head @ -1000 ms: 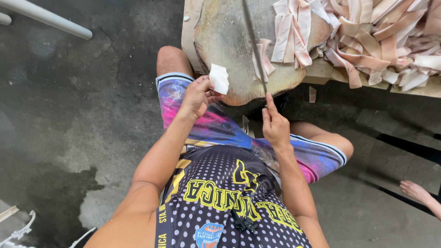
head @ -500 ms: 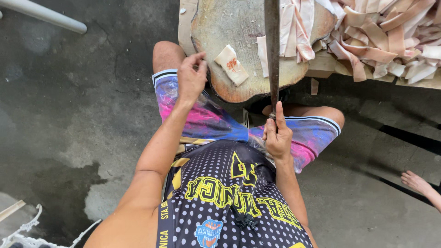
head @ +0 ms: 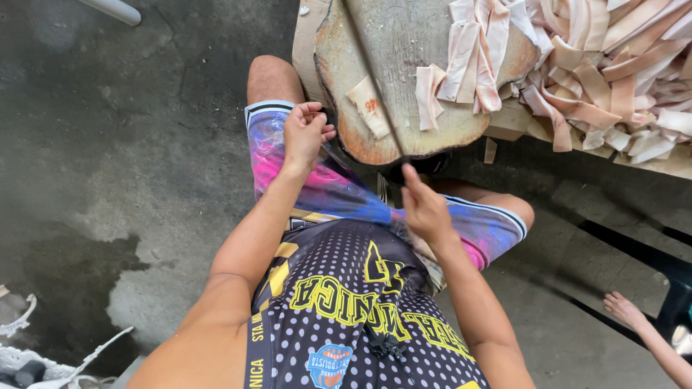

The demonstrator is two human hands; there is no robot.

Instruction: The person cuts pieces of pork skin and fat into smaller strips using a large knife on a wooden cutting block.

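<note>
R hand (head: 424,209) grips long knife (head: 371,79) w/ blade on round chopping block (head: 404,72); L hand (head: 306,133) (loosely curled, empty) rests near left. Keep L clear of blade near strip (head: 369,106).

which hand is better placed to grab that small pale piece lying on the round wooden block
Probably the left hand: it hovers empty at the block's near edge, close to the pale piece, while the right hand grips the long knife.
</note>
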